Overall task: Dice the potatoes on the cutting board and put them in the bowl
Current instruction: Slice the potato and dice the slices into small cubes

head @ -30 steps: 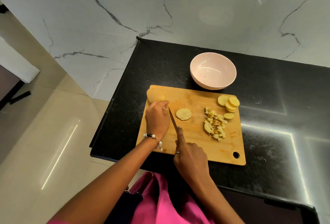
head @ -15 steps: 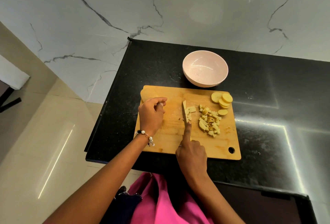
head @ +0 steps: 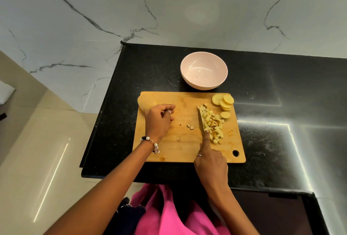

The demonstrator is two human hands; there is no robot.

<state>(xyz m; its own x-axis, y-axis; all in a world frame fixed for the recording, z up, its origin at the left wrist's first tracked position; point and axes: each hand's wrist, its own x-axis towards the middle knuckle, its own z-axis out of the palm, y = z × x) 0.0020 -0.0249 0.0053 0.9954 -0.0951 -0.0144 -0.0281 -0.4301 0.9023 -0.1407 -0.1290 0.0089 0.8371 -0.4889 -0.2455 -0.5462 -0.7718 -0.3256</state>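
Right-hand grip: right hand (head: 211, 163) is wrapped round the handle of the knife (head: 201, 122), forefinger stretched along the spine of the blade; the handle itself is hidden inside the fist.
Left-hand grip: left hand (head: 158, 120) rests on the board with fingers curled under and nothing visibly held; it lies just beside the potato half, contact unclear.
Knife axis: one knife, its long axis running away from the person, tip toward the bowl, blade edge down on the board and pressed against the left flank of the dice.
Diced pile: one heap of diced potato (head: 213, 124), too many cubes to count, stretched along the same near-far line as the blade, on the right half of the board.
Stray bits: about four small pieces (head: 190, 126) lie apart between the two hands.
Slices: round slices (head: 224, 102), about five, overlapping at the far right corner, one lying a little nearer.
Potato half: one uncut potato half (head: 145, 102) at the far left corner.
Board: one wooden cutting board (head: 180, 148), long axis left to right, hanging hole at the near right corner.
Bowl: one pink bowl (head: 204, 72) just beyond the board's far edge, holding no potato.
Counter: black countertop (head: 272, 103) under everything.
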